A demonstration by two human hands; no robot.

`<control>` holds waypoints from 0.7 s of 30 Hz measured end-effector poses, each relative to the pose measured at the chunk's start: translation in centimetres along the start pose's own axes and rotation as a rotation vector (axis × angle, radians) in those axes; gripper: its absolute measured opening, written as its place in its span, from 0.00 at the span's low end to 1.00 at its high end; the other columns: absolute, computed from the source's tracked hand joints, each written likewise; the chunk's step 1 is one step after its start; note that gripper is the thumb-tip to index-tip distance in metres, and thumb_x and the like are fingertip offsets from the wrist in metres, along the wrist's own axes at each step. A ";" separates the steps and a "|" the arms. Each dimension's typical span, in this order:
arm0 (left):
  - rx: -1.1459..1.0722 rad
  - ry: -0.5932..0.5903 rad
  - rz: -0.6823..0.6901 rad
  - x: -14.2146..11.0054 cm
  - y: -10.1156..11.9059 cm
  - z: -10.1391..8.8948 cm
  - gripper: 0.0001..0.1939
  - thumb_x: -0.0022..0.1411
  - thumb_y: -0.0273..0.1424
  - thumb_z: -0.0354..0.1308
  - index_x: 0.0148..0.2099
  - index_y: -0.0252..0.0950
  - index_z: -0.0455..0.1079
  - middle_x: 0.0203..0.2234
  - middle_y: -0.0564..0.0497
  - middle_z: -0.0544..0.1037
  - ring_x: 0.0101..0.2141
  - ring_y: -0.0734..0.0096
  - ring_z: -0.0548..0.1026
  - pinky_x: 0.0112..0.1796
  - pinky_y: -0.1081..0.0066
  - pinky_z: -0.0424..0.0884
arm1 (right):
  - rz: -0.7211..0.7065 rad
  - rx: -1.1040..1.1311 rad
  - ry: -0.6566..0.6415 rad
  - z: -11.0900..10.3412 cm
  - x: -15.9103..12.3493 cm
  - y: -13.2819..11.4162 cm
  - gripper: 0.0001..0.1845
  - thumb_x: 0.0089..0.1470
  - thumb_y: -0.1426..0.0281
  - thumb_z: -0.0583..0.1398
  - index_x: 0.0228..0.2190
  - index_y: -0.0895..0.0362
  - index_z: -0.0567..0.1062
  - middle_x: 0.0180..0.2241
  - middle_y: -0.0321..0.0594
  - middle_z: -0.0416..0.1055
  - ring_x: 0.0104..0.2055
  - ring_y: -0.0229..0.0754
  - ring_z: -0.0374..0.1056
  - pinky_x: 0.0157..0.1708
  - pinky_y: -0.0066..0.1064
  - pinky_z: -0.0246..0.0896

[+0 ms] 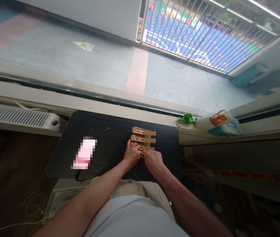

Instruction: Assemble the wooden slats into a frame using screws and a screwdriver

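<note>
Just below the frame's centre, a slatted wooden piece (pixel 143 140) sits on the desk (pixel 110 149), its lower left side gripped by the left hand (pixel 131 154). The right hand (pixel 153 160) is bunched at the piece's lower edge; the step looks like close work there, calling next for steady bracing. Knuckles hide the fingertips, so I can't tell whether the right pinches anything.

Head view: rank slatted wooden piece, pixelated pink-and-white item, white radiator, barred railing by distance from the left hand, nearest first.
From the left hand:
1. Slatted wooden piece: at the fingers.
2. Pixelated pink-and-white item: left, on the dark table.
3. White radiator: farther left, beyond the table edge.
4. Barred railing: outside, past the window.
</note>
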State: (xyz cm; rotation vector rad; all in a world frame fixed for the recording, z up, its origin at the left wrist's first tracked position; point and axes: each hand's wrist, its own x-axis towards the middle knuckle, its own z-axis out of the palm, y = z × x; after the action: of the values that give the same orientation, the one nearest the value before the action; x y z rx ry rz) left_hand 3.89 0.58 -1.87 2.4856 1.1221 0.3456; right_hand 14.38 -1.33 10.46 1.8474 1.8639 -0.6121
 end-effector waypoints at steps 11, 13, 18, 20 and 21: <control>0.000 -0.015 0.007 0.0 -0.2 0.2 0.08 0.55 0.28 0.54 0.29 0.41 0.74 0.29 0.50 0.74 0.43 0.61 0.65 0.55 0.45 0.43 | 0.083 0.038 0.052 1.5 0.4 0.7 0.13 0.55 0.69 0.52 0.31 0.59 0.75 0.32 0.47 0.75 0.35 0.42 0.71 0.33 0.28 0.61; 0.012 -0.022 0.030 0.0 -0.4 0.1 0.07 0.54 0.28 0.54 0.30 0.39 0.73 0.31 0.49 0.74 0.43 0.61 0.65 0.56 0.45 0.44 | 0.087 0.044 0.056 1.2 0.0 1.0 0.13 0.54 0.68 0.52 0.31 0.58 0.75 0.32 0.46 0.75 0.35 0.43 0.71 0.33 0.29 0.61; 0.049 -0.049 0.078 0.0 -0.5 -0.6 0.07 0.53 0.26 0.53 0.35 0.36 0.71 0.34 0.47 0.74 0.45 0.60 0.65 0.57 0.47 0.44 | 0.114 0.042 0.067 0.8 -0.6 1.4 0.14 0.55 0.67 0.50 0.31 0.57 0.75 0.32 0.45 0.75 0.36 0.43 0.71 0.35 0.30 0.60; 0.055 -0.059 0.076 0.0 -0.5 -0.8 0.08 0.55 0.25 0.51 0.35 0.36 0.71 0.33 0.47 0.74 0.44 0.61 0.65 0.56 0.47 0.45 | 0.110 0.044 0.068 0.8 -0.7 1.5 0.14 0.55 0.67 0.50 0.32 0.57 0.75 0.32 0.45 0.75 0.36 0.42 0.71 0.35 0.29 0.60; 0.056 -0.062 0.073 0.1 -0.4 -0.8 0.08 0.56 0.25 0.50 0.35 0.36 0.71 0.33 0.47 0.74 0.44 0.61 0.65 0.56 0.47 0.45 | 0.103 0.045 0.069 0.8 -0.7 1.5 0.14 0.55 0.67 0.50 0.32 0.57 0.74 0.32 0.45 0.75 0.36 0.42 0.71 0.35 0.29 0.60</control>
State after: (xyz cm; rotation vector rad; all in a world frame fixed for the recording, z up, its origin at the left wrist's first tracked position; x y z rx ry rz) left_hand 3.35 1.10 -1.30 2.5725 1.0313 0.2591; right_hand 15.85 -2.31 10.24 2.0035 1.7977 -0.5660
